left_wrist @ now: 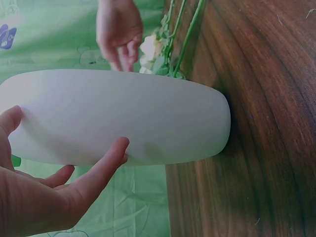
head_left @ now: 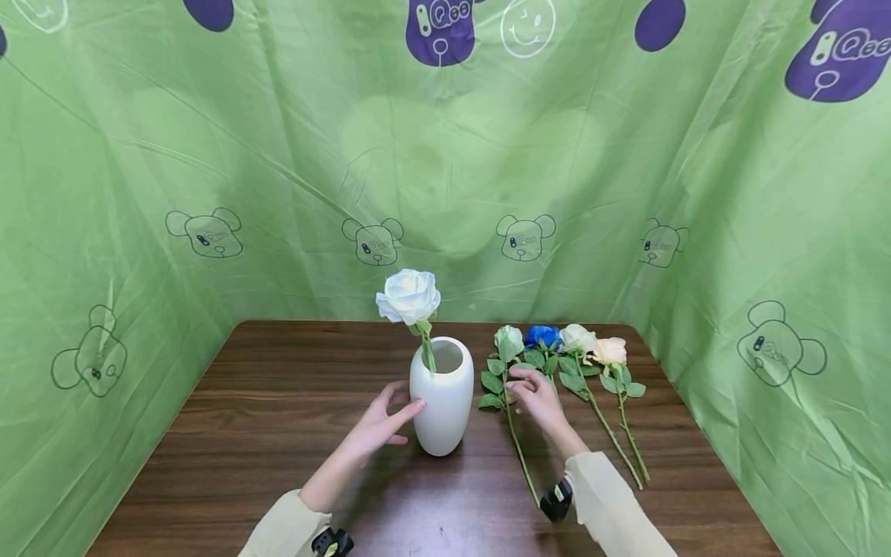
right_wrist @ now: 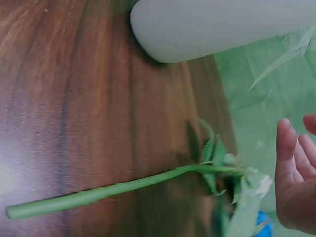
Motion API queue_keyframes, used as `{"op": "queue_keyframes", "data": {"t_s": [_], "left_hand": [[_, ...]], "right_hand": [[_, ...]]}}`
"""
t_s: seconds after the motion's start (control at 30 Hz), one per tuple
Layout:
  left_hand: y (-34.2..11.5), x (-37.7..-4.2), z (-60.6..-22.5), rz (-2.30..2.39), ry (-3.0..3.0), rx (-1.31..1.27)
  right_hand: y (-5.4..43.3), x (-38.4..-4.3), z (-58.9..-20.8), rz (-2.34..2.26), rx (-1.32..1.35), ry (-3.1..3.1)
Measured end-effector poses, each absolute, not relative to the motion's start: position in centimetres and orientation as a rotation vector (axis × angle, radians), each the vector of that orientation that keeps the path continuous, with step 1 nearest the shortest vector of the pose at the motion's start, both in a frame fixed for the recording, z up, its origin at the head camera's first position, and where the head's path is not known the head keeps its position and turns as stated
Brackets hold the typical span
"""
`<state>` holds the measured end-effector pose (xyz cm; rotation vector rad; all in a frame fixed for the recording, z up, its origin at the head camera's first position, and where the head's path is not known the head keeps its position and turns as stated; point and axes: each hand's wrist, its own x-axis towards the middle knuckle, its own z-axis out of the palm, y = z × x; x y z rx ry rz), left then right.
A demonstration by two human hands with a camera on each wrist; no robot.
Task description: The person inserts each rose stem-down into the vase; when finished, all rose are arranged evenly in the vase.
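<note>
A white vase (head_left: 443, 410) stands upright on the table with one pale blue-white rose (head_left: 408, 296) leaning left from its mouth. At the vase's left side is my left hand (head_left: 381, 422), its fingers spread and the thumb tip against the wall. The left wrist view shows the fingers extended along the vase (left_wrist: 123, 113). My right hand (head_left: 537, 398) hovers over a pale green-white rose (head_left: 509, 342), near its leafy stem. In the right wrist view the fingers (right_wrist: 285, 148) hold nothing and sit beyond the stem (right_wrist: 123, 187).
To the right lie a blue rose (head_left: 543, 337), a cream rose (head_left: 577, 339) and a peach rose (head_left: 609, 351), stems toward me. Green printed cloth (head_left: 445, 170) hangs behind and beside the brown wooden table (head_left: 292, 387).
</note>
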<state>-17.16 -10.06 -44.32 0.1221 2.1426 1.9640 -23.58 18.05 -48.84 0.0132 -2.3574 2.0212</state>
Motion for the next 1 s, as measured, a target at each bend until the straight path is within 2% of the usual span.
{"op": "queue_keyframes", "data": {"t_s": [0.2, 0.37, 1.0], "left_hand": [[-10.0, -17.1, -44.3, 1.961, 2.147, 0.118], [-10.0, -17.2, -44.4, 1.961, 2.145, 0.12], [-10.1, -17.3, -44.4, 1.954, 2.145, 0.118]], "right_hand": [[18.6, -23.8, -51.8, 2.189, -0.264, -2.307], [18.8, -23.9, -53.5, 2.171, -0.38, -2.329], [17.8, -23.7, -55.3, 1.976, -0.387, -2.511]]}}
